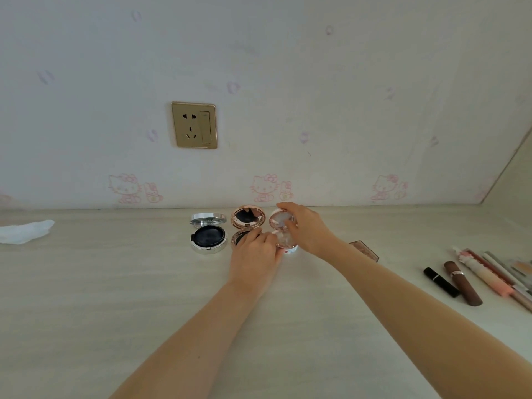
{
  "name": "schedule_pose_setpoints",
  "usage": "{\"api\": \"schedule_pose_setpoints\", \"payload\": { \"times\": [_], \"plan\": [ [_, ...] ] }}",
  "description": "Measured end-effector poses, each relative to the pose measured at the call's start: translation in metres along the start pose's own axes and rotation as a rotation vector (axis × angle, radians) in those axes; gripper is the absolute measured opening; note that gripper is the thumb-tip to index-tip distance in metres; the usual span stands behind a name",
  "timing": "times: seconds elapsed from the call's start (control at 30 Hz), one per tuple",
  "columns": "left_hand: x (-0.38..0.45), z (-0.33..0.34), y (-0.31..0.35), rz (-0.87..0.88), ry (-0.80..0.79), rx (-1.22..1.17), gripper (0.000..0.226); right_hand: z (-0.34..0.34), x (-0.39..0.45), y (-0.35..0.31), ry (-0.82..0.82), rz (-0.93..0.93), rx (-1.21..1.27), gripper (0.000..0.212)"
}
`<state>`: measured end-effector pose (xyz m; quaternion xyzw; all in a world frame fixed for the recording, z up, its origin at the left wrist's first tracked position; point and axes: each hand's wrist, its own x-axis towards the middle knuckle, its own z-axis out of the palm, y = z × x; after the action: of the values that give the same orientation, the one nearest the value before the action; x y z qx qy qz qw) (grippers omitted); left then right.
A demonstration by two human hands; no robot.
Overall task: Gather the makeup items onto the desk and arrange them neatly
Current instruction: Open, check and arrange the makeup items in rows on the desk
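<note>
Three round compacts stand open in a row at the back of the desk (115, 283), against the wall. The silver compact (208, 234) is on the left, its black cushion showing. The rose-gold compact (247, 218) is in the middle, its base partly hidden under my left hand (254, 254). The pink compact (281, 223) is on the right. My right hand (305, 228) grips its raised lid from the right, and my left hand's fingers hold its base (288, 246).
A small brown palette (364, 250) lies right of my right forearm. At the far right lie a black lipstick (440, 282), a brown tube (462, 283) and several pens and sticks (489, 275). A white tissue (24, 231) is far left. A wall socket (194, 125) is above.
</note>
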<state>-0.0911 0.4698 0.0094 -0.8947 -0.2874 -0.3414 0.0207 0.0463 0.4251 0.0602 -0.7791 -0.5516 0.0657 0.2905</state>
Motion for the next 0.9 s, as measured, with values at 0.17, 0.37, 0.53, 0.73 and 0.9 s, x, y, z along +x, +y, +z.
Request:
{"api": "schedule_pose_setpoints", "payload": {
  "times": [0.17, 0.37, 0.53, 0.73, 0.9],
  "plan": [
    [-0.005, -0.002, -0.006, -0.025, -0.020, -0.038, 0.029, -0.004, 0.001, -0.013, 0.030, -0.032, -0.053, 0.051],
    [-0.015, -0.008, -0.025, -0.020, 0.069, 0.000, 0.014, 0.007, 0.011, -0.039, -0.033, -0.114, -0.142, 0.046],
    [-0.020, -0.017, -0.023, -0.020, 0.003, -0.024, 0.032, 0.011, 0.011, -0.051, -0.039, -0.158, -0.227, 0.044],
    [-0.019, -0.022, -0.026, -0.020, -0.051, -0.036, 0.041, 0.009, 0.006, -0.054, -0.020, -0.167, -0.234, 0.043],
    [-0.023, -0.018, -0.028, -0.055, -0.125, -0.081, 0.034, 0.010, 0.004, -0.052, -0.059, -0.157, -0.243, 0.043]
  ]
}}
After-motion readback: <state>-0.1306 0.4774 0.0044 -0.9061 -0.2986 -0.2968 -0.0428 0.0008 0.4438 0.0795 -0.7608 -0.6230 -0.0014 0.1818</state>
